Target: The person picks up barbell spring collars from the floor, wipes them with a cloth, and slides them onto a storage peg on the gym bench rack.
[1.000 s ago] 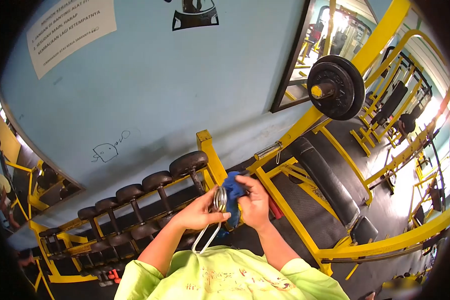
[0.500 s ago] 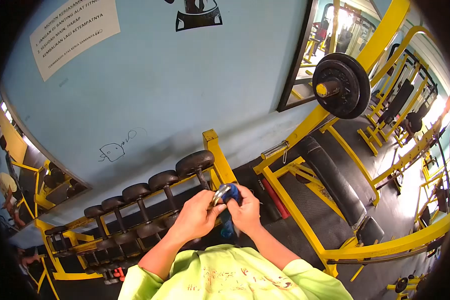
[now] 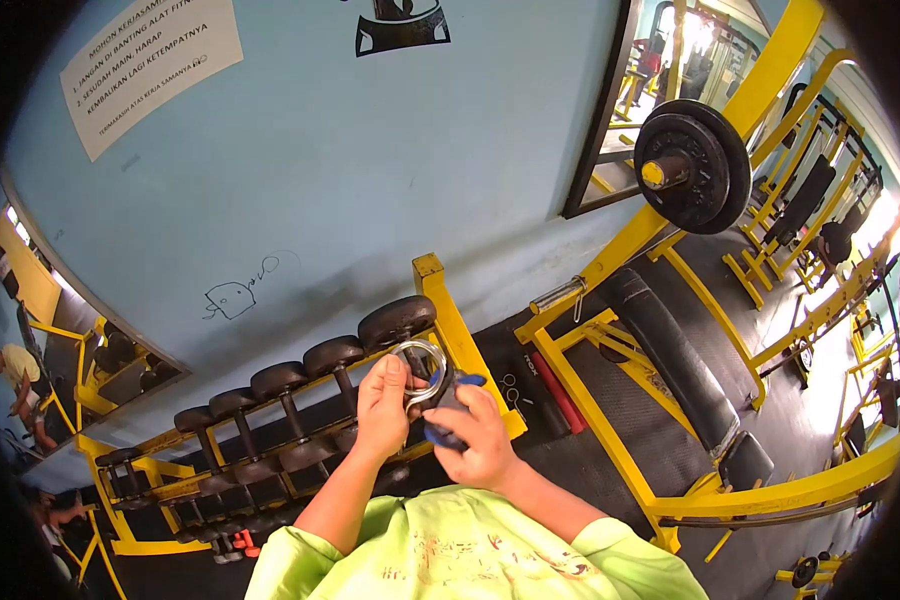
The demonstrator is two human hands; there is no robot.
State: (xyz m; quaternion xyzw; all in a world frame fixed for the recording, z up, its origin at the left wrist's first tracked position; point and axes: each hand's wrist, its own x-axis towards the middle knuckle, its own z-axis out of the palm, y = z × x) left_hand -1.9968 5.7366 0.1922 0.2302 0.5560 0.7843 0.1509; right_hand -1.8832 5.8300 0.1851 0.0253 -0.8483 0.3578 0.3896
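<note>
I have the left hand (image 3: 381, 412) pinching a metal ring (image 3: 440, 362) at its near edge, while my right hand (image 3: 480, 440) grips a blue cloth (image 3: 440, 437) right beside it, in front of the dumbbells (image 3: 397, 321).

One metal coil (image 3: 427, 347), one cloth (image 3: 441, 436)

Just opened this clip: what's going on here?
A person in a yellow-green shirt holds a shiny metal ring in the left hand, while the right hand grips a blue cloth close beside it; blur hides whether cloth and metal touch. Both hands are raised in front of a yellow rack of black dumbbells. A padded black bench stands off to the right.
</note>
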